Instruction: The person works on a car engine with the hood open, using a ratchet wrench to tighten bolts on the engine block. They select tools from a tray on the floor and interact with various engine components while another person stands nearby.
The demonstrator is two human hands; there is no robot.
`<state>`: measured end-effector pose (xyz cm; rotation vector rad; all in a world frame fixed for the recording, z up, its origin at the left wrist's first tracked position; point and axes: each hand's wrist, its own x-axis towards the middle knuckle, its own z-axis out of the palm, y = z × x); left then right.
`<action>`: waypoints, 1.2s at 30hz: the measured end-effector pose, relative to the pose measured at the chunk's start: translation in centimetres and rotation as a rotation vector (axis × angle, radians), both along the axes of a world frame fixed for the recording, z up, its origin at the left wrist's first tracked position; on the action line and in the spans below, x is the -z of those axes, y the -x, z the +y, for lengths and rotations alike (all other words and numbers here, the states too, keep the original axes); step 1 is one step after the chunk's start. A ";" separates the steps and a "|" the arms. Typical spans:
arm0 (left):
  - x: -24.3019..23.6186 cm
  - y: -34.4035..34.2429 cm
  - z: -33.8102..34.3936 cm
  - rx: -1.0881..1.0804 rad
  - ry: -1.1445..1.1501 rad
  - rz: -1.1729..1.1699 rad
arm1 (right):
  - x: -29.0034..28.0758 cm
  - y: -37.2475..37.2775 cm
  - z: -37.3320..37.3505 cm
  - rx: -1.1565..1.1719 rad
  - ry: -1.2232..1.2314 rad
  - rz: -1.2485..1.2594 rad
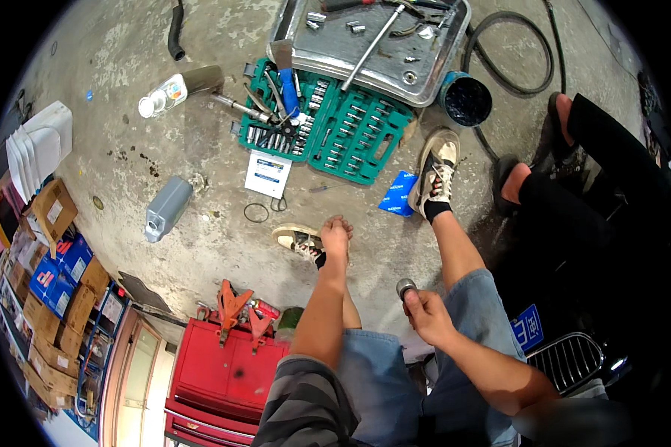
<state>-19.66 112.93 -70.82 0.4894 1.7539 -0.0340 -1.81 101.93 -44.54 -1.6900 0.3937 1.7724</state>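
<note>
My right hand (429, 316) is closed around a round metal piece (405, 287), short and socket-like; its lower part is hidden in my fingers. My left hand (337, 235) hangs over my left shoe (300, 238), fingers curled in, and whatever it may hold is hidden. Beyond my hands an open green socket set case (359, 176) lies on the floor. Several sockets fill its slots, and a ratchet, pliers and a blue-handled scraper (288, 93) are piled on its left half. A blue packet (398, 194) lies against my right shoe (436, 167).
A metal tray (313, 59) with loose tools stands behind the case, beside a tub of dark stuff (466, 100) and a hose (548, 52). A grey bottle (168, 208) and a clear bottle (173, 91) are at left. A red tool cabinet (216, 372) is lower left; another person's feet (513, 185) are right.
</note>
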 end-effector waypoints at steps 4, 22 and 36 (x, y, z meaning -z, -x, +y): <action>3.8 -2.6 6.0 0.255 -0.198 -0.010 | 1.1 2.0 -0.9 -0.012 0.006 -0.008; 9.2 -21.9 23.0 1.787 -1.086 0.727 | 1.1 0.5 0.4 0.069 0.059 0.080; -20.2 -10.4 9.5 1.352 -0.368 -0.407 | -3.1 -3.2 3.7 0.383 -0.106 -0.036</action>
